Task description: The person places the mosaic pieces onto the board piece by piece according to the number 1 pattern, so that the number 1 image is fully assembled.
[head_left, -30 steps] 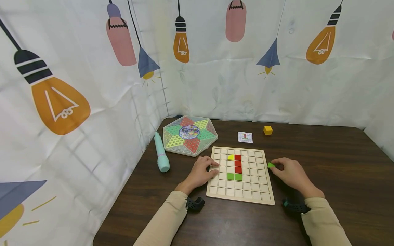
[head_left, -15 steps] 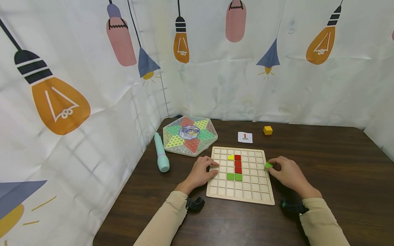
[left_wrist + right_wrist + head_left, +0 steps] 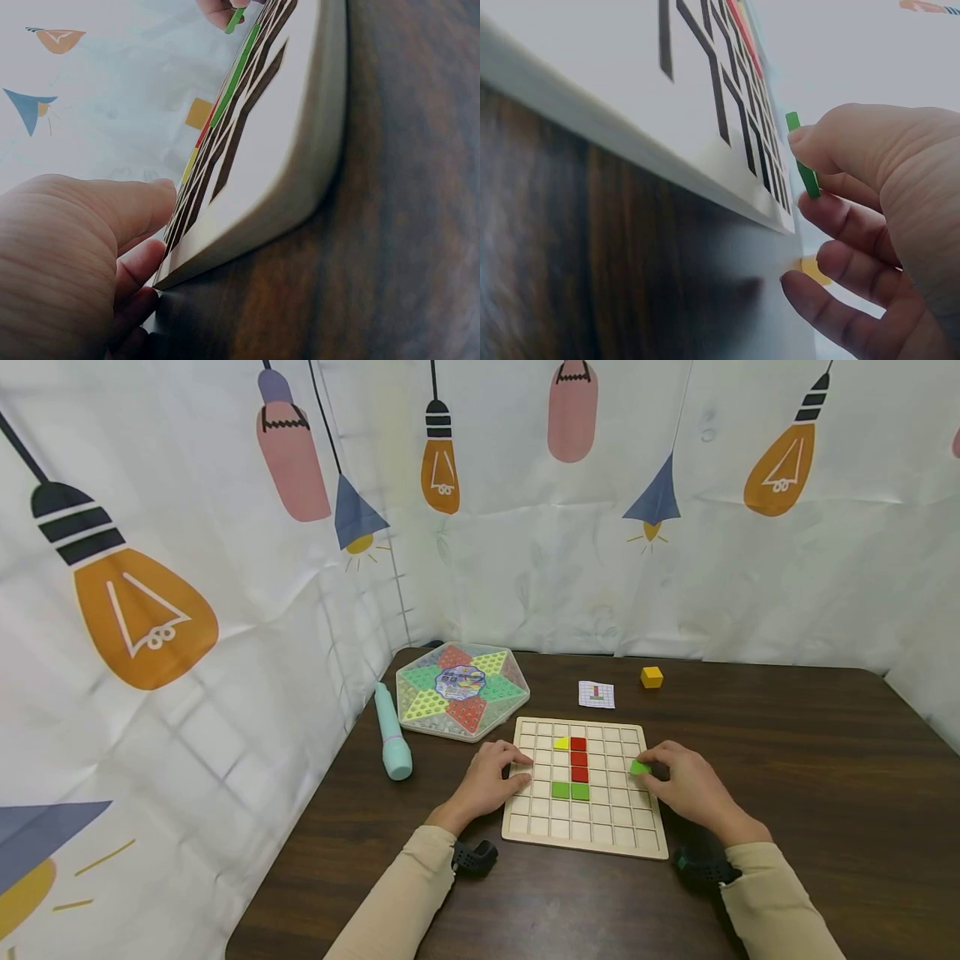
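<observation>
A square wooden grid board (image 3: 600, 839) lies on the table, with red, green and yellow tiles in its cells. My left hand (image 3: 486, 781) holds the board's left edge, thumb and fingers at the rim; the left wrist view shows the thumb (image 3: 150, 202) over the edge. Between thumb and index finger, my right hand (image 3: 693, 783) pinches a flat green tile (image 3: 804, 161), held above the board's right side. On the board, red tiles (image 3: 579, 759) form a column, green tiles (image 3: 560, 790) lie at its foot, and a yellow tile (image 3: 562, 743) sits left of its top.
A small printed grid card (image 3: 597, 695) and a yellow cube (image 3: 652, 677) lie behind the board. To the left are a hexagonal Chinese checkers box (image 3: 420, 679) and a pale green, bottle-shaped object (image 3: 394, 747). A patterned curtain (image 3: 525, 568) rises behind the table.
My right hand has moved left with the green tile, from beside the board's right edge to over its right columns. The left hand stays in place on the board.
</observation>
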The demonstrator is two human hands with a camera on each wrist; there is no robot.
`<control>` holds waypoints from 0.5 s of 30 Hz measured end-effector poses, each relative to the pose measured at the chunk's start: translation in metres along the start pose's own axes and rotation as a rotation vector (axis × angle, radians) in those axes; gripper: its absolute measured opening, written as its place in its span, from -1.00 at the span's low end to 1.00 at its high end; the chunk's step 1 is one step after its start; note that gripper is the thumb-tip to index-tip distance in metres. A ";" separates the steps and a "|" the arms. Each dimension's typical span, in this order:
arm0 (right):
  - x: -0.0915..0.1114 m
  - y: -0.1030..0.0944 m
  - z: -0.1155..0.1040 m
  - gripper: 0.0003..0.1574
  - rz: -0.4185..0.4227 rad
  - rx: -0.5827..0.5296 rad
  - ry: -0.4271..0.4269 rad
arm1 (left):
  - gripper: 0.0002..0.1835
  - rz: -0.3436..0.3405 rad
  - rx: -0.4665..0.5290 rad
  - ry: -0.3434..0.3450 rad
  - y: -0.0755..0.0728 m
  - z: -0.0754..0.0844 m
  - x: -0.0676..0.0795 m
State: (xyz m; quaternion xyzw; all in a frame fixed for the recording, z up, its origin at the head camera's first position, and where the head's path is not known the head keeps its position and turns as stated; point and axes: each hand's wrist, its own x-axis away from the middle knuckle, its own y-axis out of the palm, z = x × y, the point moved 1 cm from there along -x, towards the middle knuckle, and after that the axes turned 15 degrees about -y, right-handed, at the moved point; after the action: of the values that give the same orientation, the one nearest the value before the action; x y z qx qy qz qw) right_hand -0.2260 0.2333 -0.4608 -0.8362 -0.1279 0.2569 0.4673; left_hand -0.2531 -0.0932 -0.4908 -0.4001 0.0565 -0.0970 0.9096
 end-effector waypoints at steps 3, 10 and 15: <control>0.000 0.002 -0.002 -0.66 0.003 0.005 -0.022 | -0.77 0.000 0.005 0.003 0.000 0.000 0.000; -0.003 0.007 -0.006 -0.68 -0.009 0.024 -0.036 | -0.77 -0.004 -0.002 -0.011 0.001 0.000 -0.001; -0.005 0.010 -0.010 -0.68 -0.014 0.015 -0.034 | -0.76 0.001 -0.016 -0.012 0.001 0.000 -0.002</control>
State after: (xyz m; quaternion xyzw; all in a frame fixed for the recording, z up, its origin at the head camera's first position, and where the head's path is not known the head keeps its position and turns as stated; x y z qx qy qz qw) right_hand -0.2250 0.2186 -0.4635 -0.8272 -0.1395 0.2687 0.4733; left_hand -0.2549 -0.0927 -0.4914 -0.4080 0.0522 -0.0936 0.9067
